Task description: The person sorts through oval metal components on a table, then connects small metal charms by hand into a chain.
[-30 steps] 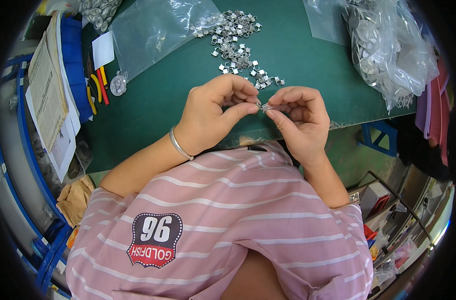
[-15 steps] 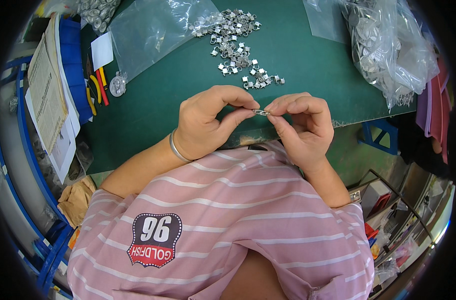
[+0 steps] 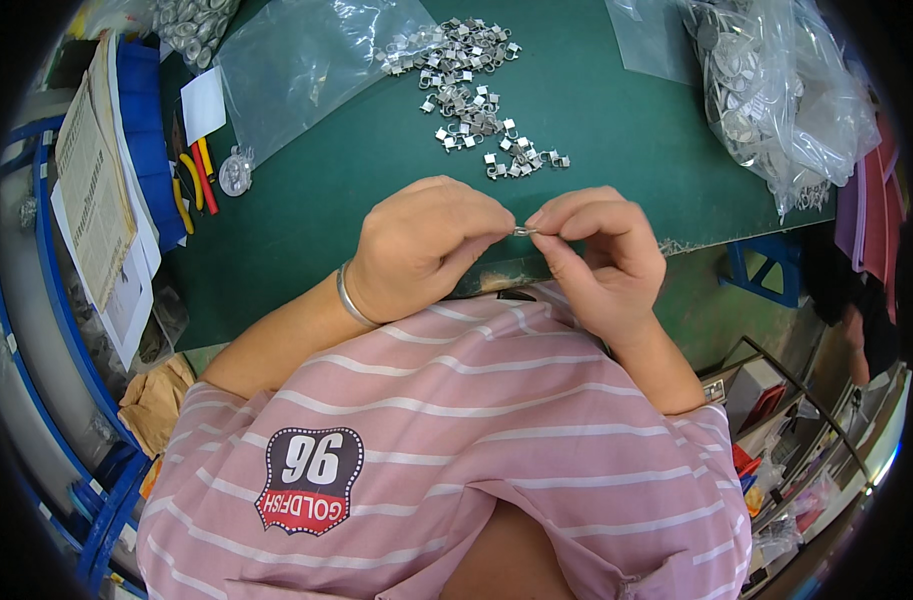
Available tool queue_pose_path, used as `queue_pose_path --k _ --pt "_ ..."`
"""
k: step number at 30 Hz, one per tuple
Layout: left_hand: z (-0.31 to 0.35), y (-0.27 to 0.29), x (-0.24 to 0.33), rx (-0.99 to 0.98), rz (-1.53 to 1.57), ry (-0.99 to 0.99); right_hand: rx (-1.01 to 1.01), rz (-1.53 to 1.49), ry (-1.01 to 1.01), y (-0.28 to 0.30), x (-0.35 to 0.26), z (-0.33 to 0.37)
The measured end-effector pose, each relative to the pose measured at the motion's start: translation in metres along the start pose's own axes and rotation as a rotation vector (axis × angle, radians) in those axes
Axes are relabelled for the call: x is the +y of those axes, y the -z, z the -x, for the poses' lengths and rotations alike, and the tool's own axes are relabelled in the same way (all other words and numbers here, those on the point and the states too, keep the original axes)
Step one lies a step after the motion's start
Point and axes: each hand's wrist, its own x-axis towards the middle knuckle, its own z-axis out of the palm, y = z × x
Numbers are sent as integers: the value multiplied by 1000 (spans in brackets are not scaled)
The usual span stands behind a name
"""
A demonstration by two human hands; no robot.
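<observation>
Near the table's front edge, my left hand (image 3: 416, 228) and my right hand (image 3: 606, 255) meet at their fingertips. Pinched between them is a small silver metal link (image 3: 523, 231). Only a short stretch of it shows; both sets of fingers cover its ends, so its full shape is hidden. Each hand grips with thumb and forefinger, and the right hand's other fingers curl loosely. Just beyond my hands, a loose pile of small silver metal clasps (image 3: 471, 98), square-bodied with little hooks, trails over the green table (image 3: 316, 210).
At the left are pliers (image 3: 186, 190), a blue bin (image 3: 141, 120) and a clear round disc (image 3: 236, 172). A flat plastic bag (image 3: 311, 70) lies behind. A bulging bag of metal parts (image 3: 741, 90) sits at the right, above a blue stool (image 3: 761, 270). Another person's arm (image 3: 856, 345) shows far right.
My left fingers have closed further over the link and rolled it, so less of it shows. Far right, the other person's arm has come further into view. The pile is unchanged.
</observation>
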Motion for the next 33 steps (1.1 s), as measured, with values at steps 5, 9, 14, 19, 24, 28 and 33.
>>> queue_pose_path --k 5,9,14,19,24,28,33 --pt "9 -1 -8 -54 -99 40 -153 394 19 7 5 -5" --pt "1 2 -9 -26 -185 104 -83 576 94 8 15 -16" --pt "-15 -11 -14 10 -331 177 -131 784 29 -3 18 -28" --pt "-14 -7 -17 -14 -286 187 -132 822 109 3 20 -23" --pt "-14 -4 -7 28 -43 441 -40 729 37 7 18 -19" --pt "-11 0 -7 37 284 590 85 361 -267 6 11 -18" --pt "-15 3 -5 71 796 944 118 -75 -531 7 8 -17"
